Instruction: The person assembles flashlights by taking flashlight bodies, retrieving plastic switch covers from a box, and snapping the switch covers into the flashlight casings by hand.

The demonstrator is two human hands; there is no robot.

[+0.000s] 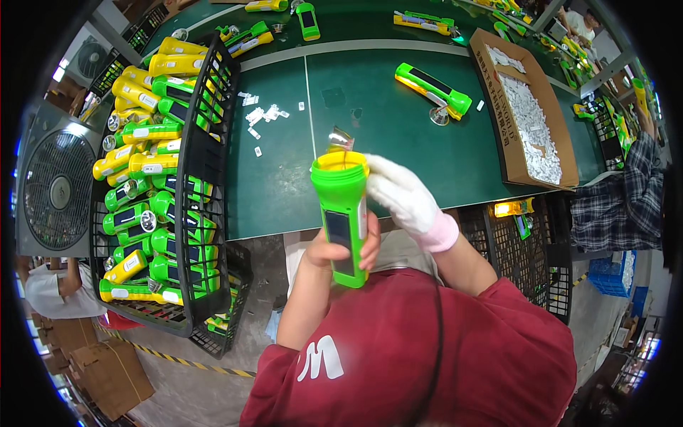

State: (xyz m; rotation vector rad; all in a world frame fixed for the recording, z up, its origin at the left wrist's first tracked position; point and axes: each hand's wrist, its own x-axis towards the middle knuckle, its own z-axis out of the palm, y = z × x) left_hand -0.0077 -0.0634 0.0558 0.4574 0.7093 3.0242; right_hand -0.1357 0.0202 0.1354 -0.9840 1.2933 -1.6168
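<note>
A green and yellow flashlight (333,188) with a dark solar panel on its body stands upright in front of my chest. My left hand (324,250) is bare, its fingers wrapped around the lower body. The wide yellow-rimmed head faces up without a lens cap, and a shiny reflector (341,138) sticks up just beyond the rim. My right hand (405,196), in a white glove with a pink cuff, is beside the head with its fingers stretched out along its right side. Whether the fingertips press on it is hard to tell.
To the left, a black crate (186,213) is piled with flashlights. Another flashlight (434,91) lies on the green table (277,199), near scattered small white pieces (267,114). A cardboard box (494,107) of white pieces stands at right. A co-worker's plaid sleeve (637,171) is beyond.
</note>
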